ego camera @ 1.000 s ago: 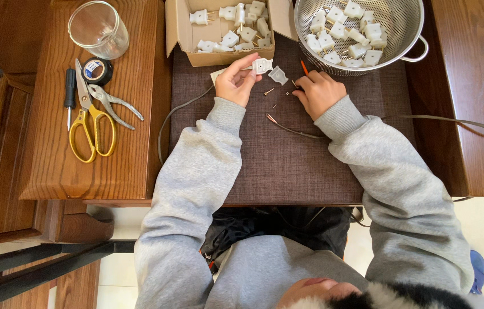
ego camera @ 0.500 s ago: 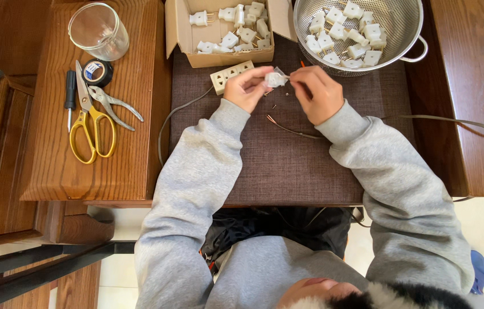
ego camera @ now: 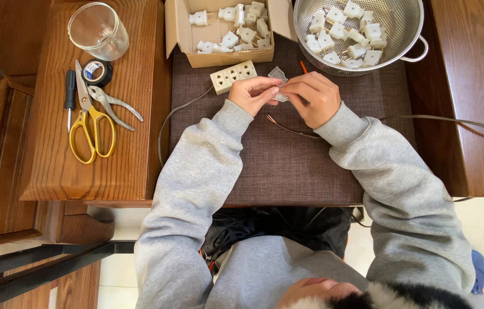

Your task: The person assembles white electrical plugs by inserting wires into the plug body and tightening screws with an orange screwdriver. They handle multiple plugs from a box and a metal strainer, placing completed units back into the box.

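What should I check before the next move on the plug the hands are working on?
1. Both hands on the plug: left hand and right hand pinch the small white plug: ok.
2. Wire ends seated in the plug: hidden by fingers: cannot tell.
3. Grey cable lies free on the brown mat: ok.
4. Scissors and pliers lie apart on the side table, off the mat: ok.
5. Spare plugs in the cardboard box and colander: ok.

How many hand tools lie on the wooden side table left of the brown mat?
3, side by side: a black-handled screwdriver leftmost, yellow-handled scissors in the middle, and grey metal pliers on the right. None appears hidden.
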